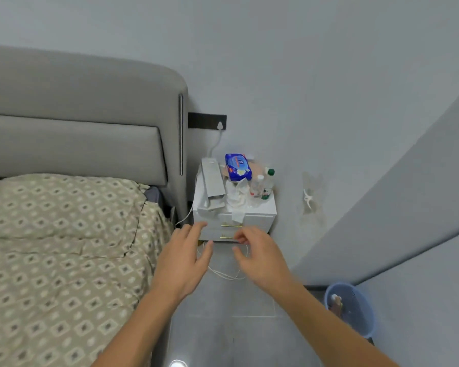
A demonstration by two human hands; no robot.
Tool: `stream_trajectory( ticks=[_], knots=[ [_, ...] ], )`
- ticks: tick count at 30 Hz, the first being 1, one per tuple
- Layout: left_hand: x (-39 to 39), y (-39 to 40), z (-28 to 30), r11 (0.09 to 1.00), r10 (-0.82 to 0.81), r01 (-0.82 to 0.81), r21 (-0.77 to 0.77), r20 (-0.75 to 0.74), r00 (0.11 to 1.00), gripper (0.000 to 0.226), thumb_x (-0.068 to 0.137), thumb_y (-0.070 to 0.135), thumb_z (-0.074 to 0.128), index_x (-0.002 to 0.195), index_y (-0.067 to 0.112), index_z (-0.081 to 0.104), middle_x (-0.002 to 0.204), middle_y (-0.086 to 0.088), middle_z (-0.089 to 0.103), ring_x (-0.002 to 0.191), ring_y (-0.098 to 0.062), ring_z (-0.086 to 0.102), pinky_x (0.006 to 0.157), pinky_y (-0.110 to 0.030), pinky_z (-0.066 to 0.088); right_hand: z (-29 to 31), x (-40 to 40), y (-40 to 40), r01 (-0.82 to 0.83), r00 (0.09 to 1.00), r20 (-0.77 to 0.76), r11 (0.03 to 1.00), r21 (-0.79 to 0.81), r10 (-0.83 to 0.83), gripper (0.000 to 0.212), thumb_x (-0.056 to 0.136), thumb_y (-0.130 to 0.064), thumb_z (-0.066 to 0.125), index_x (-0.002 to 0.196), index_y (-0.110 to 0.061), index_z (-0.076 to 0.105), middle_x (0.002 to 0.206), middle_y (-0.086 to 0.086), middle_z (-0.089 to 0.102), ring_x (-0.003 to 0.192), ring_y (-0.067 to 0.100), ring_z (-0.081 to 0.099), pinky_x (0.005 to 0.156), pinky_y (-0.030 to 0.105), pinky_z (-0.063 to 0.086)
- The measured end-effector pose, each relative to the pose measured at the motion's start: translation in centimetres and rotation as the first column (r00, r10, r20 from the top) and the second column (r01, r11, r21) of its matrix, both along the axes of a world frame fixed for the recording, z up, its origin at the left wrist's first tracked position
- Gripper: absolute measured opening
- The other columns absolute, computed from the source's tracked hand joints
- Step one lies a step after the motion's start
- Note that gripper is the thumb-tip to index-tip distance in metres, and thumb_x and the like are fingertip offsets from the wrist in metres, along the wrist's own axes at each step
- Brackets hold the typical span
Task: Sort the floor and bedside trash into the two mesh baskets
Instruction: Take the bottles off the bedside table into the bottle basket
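A white bedside table (260,210) carries crumpled white tissues (236,197), a flattened grey carton (213,185), a blue wet-wipe pack (237,166) and two clear plastic bottles (263,185). My left hand (186,258) and my right hand (257,254) reach out side by side in front of its drawers, fingers spread, both holding nothing. A blue mesh basket (366,324) stands on the floor at the lower right, with some trash inside. Only one basket is in view.
A bed with a patterned cover (59,250) and grey headboard (77,123) fills the left. White cable (223,272) loops on the grey tile floor beneath my hands. A grey wall or door panel (395,207) closes in on the right.
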State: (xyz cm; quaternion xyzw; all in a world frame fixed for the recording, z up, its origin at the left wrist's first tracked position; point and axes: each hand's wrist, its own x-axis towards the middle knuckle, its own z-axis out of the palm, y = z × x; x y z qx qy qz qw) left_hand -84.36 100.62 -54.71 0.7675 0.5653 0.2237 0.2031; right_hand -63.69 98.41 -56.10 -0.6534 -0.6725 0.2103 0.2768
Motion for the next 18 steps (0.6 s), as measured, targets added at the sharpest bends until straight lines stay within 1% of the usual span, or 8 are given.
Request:
stream_trajectory(
  ticks=[2,5,8,10,12,15,18],
  knots=[
    [0.6,3.3,0.1,1.000,-0.013,0.013,-0.003,-0.001,1.000,0.047,0.098,0.048,0.047,0.141,0.028,0.049,0.115,0.009,0.057,0.114,-0.014,0.054,0.089,-0.034,0.049,0.3,1.3,3.1,0.013,1.000,-0.003,1.000,0.002,-0.013,0.018,0.088,-0.027,0.066,0.106,-0.029,0.061,0.103,-0.013,0.059,0.100,0.007,0.058,0.088,0.031,0.053],
    [2.7,8.9,-1.1,0.999,-0.047,0.046,-0.010,-0.031,0.998,0.046,0.098,0.044,0.051,0.141,0.027,0.050,0.115,0.008,0.056,0.112,-0.016,0.054,0.087,-0.033,0.049,-1.4,4.7,8.2,0.069,0.998,-0.012,0.998,0.005,-0.069,0.019,0.088,-0.027,0.063,0.106,-0.029,0.060,0.102,-0.014,0.056,0.100,0.007,0.057,0.084,0.034,0.054],
    [5.7,15.0,-3.0,0.998,-0.052,0.050,-0.049,-0.045,0.998,0.046,0.097,0.041,0.056,0.140,0.026,0.051,0.116,0.007,0.056,0.112,-0.017,0.054,0.085,-0.035,0.050,-4.2,9.2,14.1,0.174,0.983,-0.053,0.984,-0.031,-0.176,0.020,0.088,-0.020,0.064,0.106,-0.027,0.061,0.104,-0.012,0.056,0.100,0.007,0.058,0.083,0.036,0.055],
    [8.1,19.1,-3.9,0.993,-0.086,0.082,-0.080,-0.045,0.995,0.045,0.097,0.039,0.059,0.140,0.029,0.051,0.117,0.008,0.056,0.111,-0.018,0.056,0.085,-0.036,0.051,-5.6,12.0,18.0,0.258,0.963,-0.061,0.965,-0.052,-0.261,0.025,0.087,-0.016,0.066,0.109,-0.027,0.062,0.108,-0.013,0.057,0.101,0.007,0.058,0.085,0.035,0.055],
    [10.8,23.1,-4.6,0.988,-0.114,0.109,-0.107,-0.041,0.993,0.045,0.097,0.039,0.058,0.140,0.030,0.050,0.119,0.007,0.056,0.113,-0.018,0.056,0.086,-0.038,0.052,-6.5,14.3,21.4,0.320,0.945,-0.036,0.944,-0.082,-0.324,0.031,0.087,-0.013,0.067,0.115,-0.026,0.061,0.115,-0.009,0.057,0.107,0.013,0.059,0.089,0.035,0.056],
    [15.0,28.6,-6.0,0.974,-0.174,0.165,-0.156,-0.045,0.984,0.047,0.099,0.039,0.055,0.144,0.028,0.047,0.129,0.002,0.056,0.122,-0.019,0.054,0.089,-0.039,0.054,-7.7,17.1,26.1,0.353,0.935,0.048,0.919,-0.177,-0.350,0.038,0.089,-0.016,0.065,0.125,-0.025,0.057,0.126,-0.004,0.052,0.116,0.020,0.056,0.093,0.035,0.053],
    [19.4,33.8,-8.4,0.956,-0.246,0.234,-0.175,-0.048,0.968,0.050,0.099,0.041,0.055,0.146,0.026,0.045,0.139,-0.001,0.054,0.127,-0.020,0.052,0.091,-0.039,0.057,-9.6,19.9,30.8,0.361,0.932,0.119,0.906,-0.219,-0.342,0.045,0.088,-0.015,0.064,0.132,-0.021,0.054,0.128,0.002,0.049,0.113,0.026,0.056,0.091,0.037,0.051]
  ],
)
